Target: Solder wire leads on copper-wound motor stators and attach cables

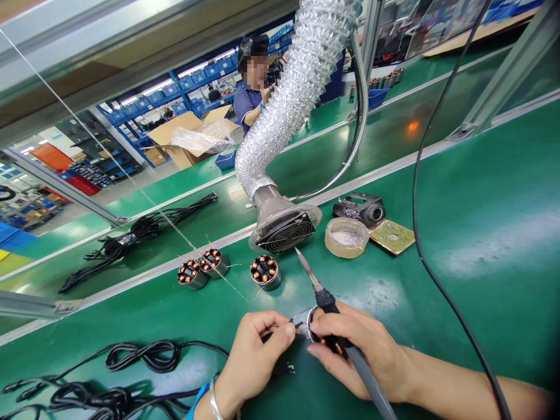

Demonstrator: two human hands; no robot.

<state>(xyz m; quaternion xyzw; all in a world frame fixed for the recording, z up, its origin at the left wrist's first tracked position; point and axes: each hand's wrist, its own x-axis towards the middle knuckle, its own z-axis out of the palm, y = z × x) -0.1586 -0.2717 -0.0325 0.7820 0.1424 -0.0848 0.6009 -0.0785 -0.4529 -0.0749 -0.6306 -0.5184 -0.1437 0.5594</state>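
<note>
My right hand (356, 350) is closed around a soldering iron (326, 300) with a black grip and grey cord, its tip pointing up toward the fume fan; the same hand also holds a round motor stator (311, 326). My left hand (258, 350) pinches thin black wires (295, 321) that lead to that stator. Three more stators with copper coils, one at the left (191, 274), one in the middle (214, 262) and one at the right (265, 272), stand on the green mat beyond my hands.
A silver flexible duct with a fan inlet (284, 227) hangs over the bench. A tape roll (346, 237), a black iron stand (361, 209) and a yellow sponge pad (392, 236) lie behind. Black cable bundles (131, 361) lie at the left. Another person (251, 87) works across the conveyor.
</note>
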